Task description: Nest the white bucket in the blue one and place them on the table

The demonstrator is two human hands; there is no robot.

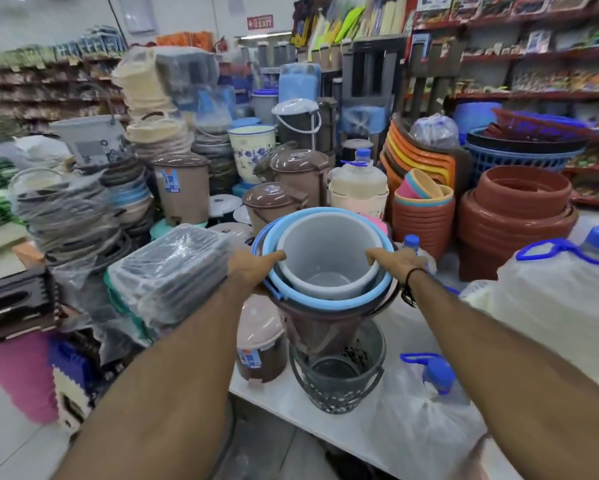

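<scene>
The white bucket (pixel 325 251) sits nested inside the blue bucket (pixel 329 301), whose light blue rim rings it. Both rest on top of a brown bucket (pixel 322 327). My left hand (pixel 253 268) grips the rims on the left side, thumb over the edge. My right hand (pixel 398 263) holds the rims on the right side, thumb hooked inside. The stack is held above the white table (pixel 325 420), over a dark perforated bucket (pixel 339 382). The blue bucket's handle hangs at the left.
A beige and brown lidded bin (pixel 261 344) stands left of the dark bucket. Wrapped trays (pixel 173 271) lie at the left. Large water jugs (pixel 554 299) crowd the right. Stacked bins, pots and baskets fill the space behind.
</scene>
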